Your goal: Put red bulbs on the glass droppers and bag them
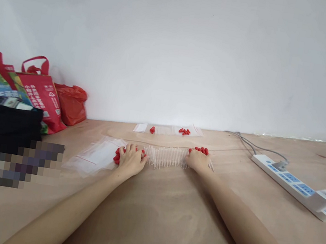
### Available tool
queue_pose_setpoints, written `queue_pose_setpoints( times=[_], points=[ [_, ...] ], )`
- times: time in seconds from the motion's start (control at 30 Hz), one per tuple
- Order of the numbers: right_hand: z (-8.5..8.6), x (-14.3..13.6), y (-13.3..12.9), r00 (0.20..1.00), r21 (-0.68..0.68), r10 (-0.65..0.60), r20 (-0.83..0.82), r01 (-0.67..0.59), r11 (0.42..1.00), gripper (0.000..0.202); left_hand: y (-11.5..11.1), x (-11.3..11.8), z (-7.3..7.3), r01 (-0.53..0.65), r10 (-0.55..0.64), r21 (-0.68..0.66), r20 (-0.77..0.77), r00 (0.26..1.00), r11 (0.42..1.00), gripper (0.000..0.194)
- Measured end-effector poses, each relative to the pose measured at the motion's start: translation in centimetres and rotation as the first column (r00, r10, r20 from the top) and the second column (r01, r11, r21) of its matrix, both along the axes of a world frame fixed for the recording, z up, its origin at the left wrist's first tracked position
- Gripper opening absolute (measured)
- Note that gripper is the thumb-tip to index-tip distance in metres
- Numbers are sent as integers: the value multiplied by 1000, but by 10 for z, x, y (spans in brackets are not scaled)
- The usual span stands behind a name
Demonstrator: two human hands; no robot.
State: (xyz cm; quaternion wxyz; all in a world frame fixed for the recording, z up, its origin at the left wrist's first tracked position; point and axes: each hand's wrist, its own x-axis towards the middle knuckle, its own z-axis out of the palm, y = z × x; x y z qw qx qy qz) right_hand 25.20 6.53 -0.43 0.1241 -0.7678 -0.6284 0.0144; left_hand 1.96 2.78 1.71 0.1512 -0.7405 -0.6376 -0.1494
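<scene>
A row of thin white cotton swabs [168, 158] lies side by side on the wooden tabletop. At its left end my left hand [130, 160] rests over a cluster of small red pieces [117, 156], fingers spread and its thumb by the swabs. My right hand [198, 160] is at the right end of the row, closed, with its fingers curled down. More red pieces [203, 150] show just beyond its knuckles; what its fingers grip, if anything, is hidden. Clear plastic zip bags [95, 156] lie fanned out left of my left hand.
Farther back lie more swabs [164, 130], small red pieces [184, 131] and a flat bag [198, 132] along the wall. A white power strip [291, 181] with grey cables is at right. At left stand red shopping bags [44, 97] and a black striped bag [3, 130].
</scene>
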Motion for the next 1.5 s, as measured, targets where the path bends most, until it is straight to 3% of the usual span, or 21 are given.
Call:
queue_pose_setpoints(
  times=[0.17,0.27,0.33,0.43,0.57,0.67,1.13,1.33,1.5],
  points=[
    [6,5,-8,999,41,39,0,-39,998,29,5,3,5,-55,59,-57,60,996,997,25],
    [6,12,-23,986,167,159,-45,-150,975,29,0,4,11,-11,7,27,139,990,1000,21],
    [3,16,-37,942,279,316,-109,-276,920,25,-11,5,12,141,-163,111,219,962,984,16],
    [-4,14,-63,820,416,550,-157,-450,790,22,-33,7,5,436,-443,99,325,835,894,12],
    [-10,-1,-90,704,466,709,-33,-617,634,25,-49,8,-13,563,-516,31,444,732,826,10],
    [-9,-13,-98,652,440,758,19,-686,579,24,-48,7,-19,581,-539,66,471,699,811,17],
    [-10,-16,-97,626,414,780,-11,-707,573,19,-47,6,-18,670,-623,72,450,640,739,16],
    [-11,-12,-94,560,426,826,-65,-733,531,21,-51,6,-15,726,-688,87,411,598,682,18],
    [-10,-9,-90,536,422,844,-2,-765,487,23,-51,5,-18,773,-755,104,328,567,626,18]
  ],
)
